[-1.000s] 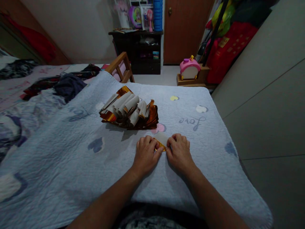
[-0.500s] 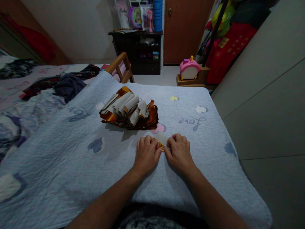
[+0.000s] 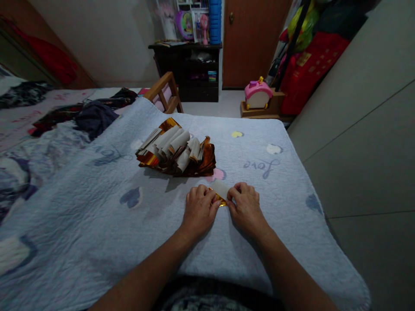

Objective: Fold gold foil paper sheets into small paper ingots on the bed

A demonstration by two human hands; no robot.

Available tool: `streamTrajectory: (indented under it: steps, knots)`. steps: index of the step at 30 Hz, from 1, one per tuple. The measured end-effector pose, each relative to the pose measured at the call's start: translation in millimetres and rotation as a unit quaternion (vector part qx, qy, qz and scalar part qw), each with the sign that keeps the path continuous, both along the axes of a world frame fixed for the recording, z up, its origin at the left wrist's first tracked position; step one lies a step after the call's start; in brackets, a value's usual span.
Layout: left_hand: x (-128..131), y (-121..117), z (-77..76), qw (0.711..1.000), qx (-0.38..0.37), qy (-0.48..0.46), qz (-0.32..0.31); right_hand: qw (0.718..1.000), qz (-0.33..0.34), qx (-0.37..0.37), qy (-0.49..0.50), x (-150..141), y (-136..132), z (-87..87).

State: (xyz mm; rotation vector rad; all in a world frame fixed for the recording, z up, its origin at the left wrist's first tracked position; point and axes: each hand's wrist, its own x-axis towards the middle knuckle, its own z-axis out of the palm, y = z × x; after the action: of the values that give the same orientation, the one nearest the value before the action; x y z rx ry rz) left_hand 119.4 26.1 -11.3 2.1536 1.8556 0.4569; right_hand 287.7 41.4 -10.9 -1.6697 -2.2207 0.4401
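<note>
A small sheet of gold foil paper (image 3: 221, 188), white on its back, lies on the blue quilt in front of me. Its near edge is folded over and shows a gold strip. My left hand (image 3: 200, 208) pinches the left end of that fold, fingers curled. At the right end, my right hand (image 3: 244, 207) grips the paper between thumb and fingertips. Both hands cover parts of the sheet. Beyond them, to the left, sits a loose pile of gold foil papers (image 3: 177, 149), many curled with their white sides up.
The blue quilt (image 3: 275, 255) covers the surface under my hands. A bed with dark clothes (image 3: 95, 119) is at the left. A wooden chair (image 3: 167, 90), a dark cabinet (image 3: 199, 93) and a pink toy (image 3: 258, 93) stand past the far edge. A pale cupboard (image 3: 366, 142) borders the right.
My right thumb has shifted slightly to the right, away from the left thumb, so more of the gold fold shows between them. The pile stays put.
</note>
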Motion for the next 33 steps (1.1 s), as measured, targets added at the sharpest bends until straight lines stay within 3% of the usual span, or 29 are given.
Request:
streamTrajectory:
  steps: [10, 21, 27, 33]
  knots:
    - [-5.2, -0.9, -7.8, 0.997, 0.042, -0.071, 0.003, 0.999, 0.022, 0.003, 0.038, 8.6, 5.0, -2.9]
    - [-6.7, -1.1, -18.0, 0.989, 0.105, -0.105, 0.0, 0.997, 0.024, 0.043, 0.067, -2.3, 2.1, -5.7]
    - [-10.1, -1.7, -18.8, 0.981, 0.102, -0.166, -0.017, 0.982, 0.034, -0.02, 0.187, -3.4, 1.6, -9.6]
    - [-10.5, -4.4, -17.2, 0.947, 0.069, -0.315, -0.011, 0.937, 0.043, -0.119, 0.326, -4.3, 2.5, 6.3]
